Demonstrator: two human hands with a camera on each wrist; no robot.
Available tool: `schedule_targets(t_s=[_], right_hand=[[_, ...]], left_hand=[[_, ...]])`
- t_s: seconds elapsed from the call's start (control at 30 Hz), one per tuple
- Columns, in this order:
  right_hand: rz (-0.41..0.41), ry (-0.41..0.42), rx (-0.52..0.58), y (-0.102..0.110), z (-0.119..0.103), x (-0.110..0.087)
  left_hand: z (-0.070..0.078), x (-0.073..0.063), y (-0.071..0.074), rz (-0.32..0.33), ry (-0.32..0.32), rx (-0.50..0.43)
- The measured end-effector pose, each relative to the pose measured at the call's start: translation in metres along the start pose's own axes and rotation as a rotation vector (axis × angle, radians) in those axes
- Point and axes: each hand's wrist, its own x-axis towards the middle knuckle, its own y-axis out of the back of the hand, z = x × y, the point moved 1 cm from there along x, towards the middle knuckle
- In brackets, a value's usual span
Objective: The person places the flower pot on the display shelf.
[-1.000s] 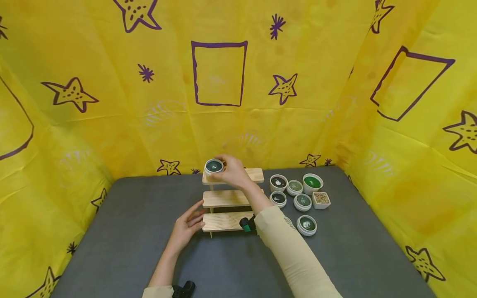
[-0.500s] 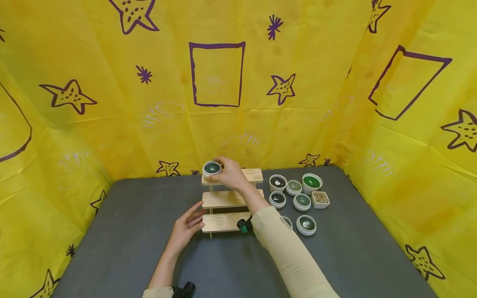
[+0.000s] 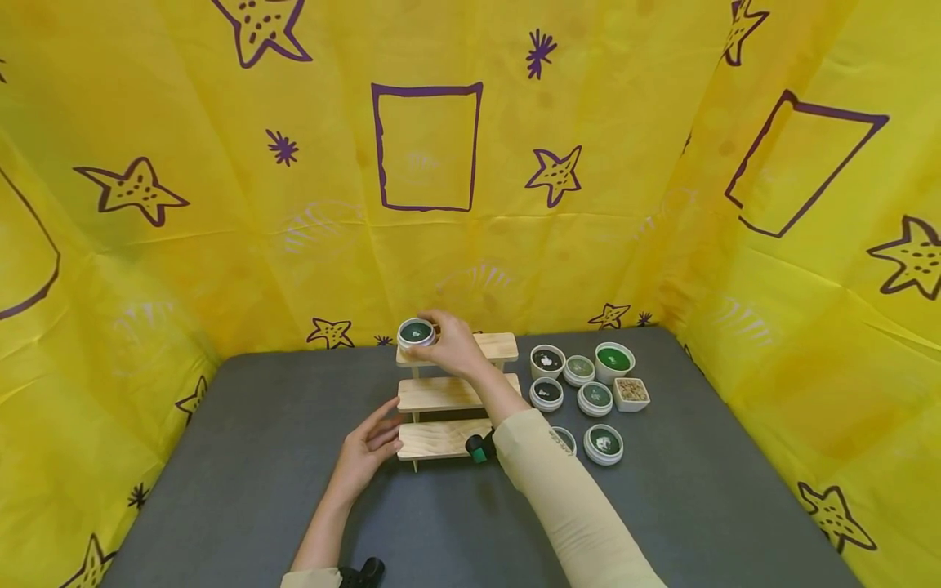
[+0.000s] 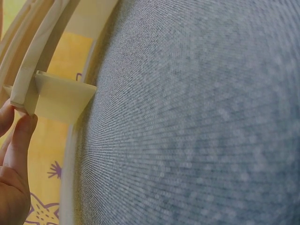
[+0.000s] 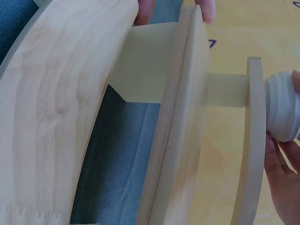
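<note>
A three-tier wooden display stand stands at the table's middle. My right hand grips a small round white pot with a dark green inside, at the left end of the top shelf. In the right wrist view, the pot's ribbed white side meets the top shelf, with fingers around it. My left hand touches the stand's left side, its fingertips at the ends of the lower two shelves. The left wrist view shows thumb and finger against a shelf end.
Right of the stand, several white pots with green or dark insides cluster, among them a bright green one. A square dish of beige bits sits beside them. My right forearm partly covers another pot. Yellow patterned cloth walls the grey table.
The white pot has come down slightly onto the left end of the top shelf, with my right hand still around it. My left hand keeps its place on the stand.
</note>
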Motion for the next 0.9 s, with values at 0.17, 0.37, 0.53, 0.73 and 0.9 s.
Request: schedule_targets(t_s=[0.17,0.37,0.53,0.73,0.9], right_hand=[[-0.004,0.0,-0.002,0.0,0.0,-0.001],[-0.011,-0.002,0.008,0.001,0.0,-0.003],[-0.018,-0.021,0.033,0.003,0.003,-0.004],[0.0,-0.036,0.042,0.008,0.006,-0.006],[0.036,-0.029,0.059,0.018,0.012,-0.011]], left_hand=[[0.001,-0.001,0.0,0.001,0.007,0.005],[0.001,-0.001,0.0,-0.001,0.004,0.004],[0.0,-0.001,-0.001,0.001,-0.009,-0.003],[0.0,-0.001,-0.001,0.006,-0.014,0.0],[0.0,-0.001,-0.001,0.009,-0.01,-0.006]])
